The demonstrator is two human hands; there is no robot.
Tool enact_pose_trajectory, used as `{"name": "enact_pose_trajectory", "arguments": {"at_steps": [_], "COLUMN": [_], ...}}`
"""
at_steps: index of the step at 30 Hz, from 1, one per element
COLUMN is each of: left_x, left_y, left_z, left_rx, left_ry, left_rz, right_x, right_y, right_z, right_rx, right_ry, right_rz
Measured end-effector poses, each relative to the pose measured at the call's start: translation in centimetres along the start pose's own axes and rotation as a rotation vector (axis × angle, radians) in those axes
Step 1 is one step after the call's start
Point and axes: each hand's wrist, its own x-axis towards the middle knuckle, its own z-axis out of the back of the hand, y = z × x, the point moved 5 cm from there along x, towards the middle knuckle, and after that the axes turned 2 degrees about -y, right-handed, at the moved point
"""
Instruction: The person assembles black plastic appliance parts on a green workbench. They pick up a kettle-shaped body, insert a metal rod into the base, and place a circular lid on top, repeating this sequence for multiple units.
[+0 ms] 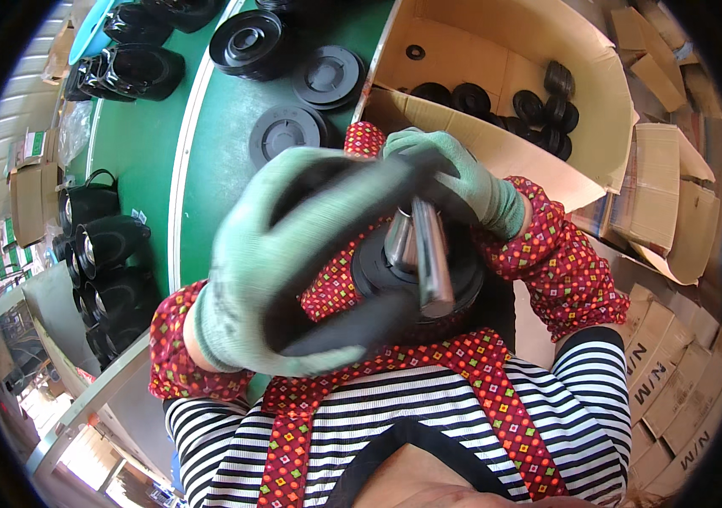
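Observation:
My left hand (251, 254), in a pale green glove with a dark palm, is open, its thumb and fingers spread wide apart. Motion blurs it, and its fingertips reach across to my right hand. My right hand (467, 173), gloved alike, is closed at the upper end of a shiny metal piece (430, 262); what its fingers grip is hidden. That piece has a rounded body and a long bar, and it sits over a round black part (462, 284) close to my lap. How the two are joined cannot be seen.
Black ribbed discs (286, 131) lie on the green bench (217, 178) beyond my left hand. Black pots (141, 69) stand at its far left, more (111, 241) nearer me. A big open carton (496, 161) at the right holds several black round parts. Flattened cartons (674, 389) lie at right.

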Motion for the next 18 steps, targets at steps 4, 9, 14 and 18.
{"name": "enact_pose_trajectory", "arguments": {"at_steps": [4, 9, 14, 18], "left_x": [2.5, 3.5, 4.1, 2.2], "left_y": [-0.5, -2.1, -3.0, -2.8], "left_z": [-5.1, -10.3, -11.9, -10.6], "left_rx": [-0.117, 0.104, 0.23, -0.013], "left_ry": [0.278, 0.078, 0.189, 0.116], "left_rz": [-0.17, -0.027, 0.114, -0.054], "right_x": [0.8, 0.5, -1.0, -1.7], "right_y": [0.2, -2.6, -2.5, -0.2], "right_z": [-0.6, -1.5, -1.9, -3.6], "right_rx": [0.386, 0.523, 0.315, 0.38], "right_ry": [0.026, 0.237, 0.194, -0.022], "right_rz": [-0.075, -0.066, 0.209, 0.14]}}
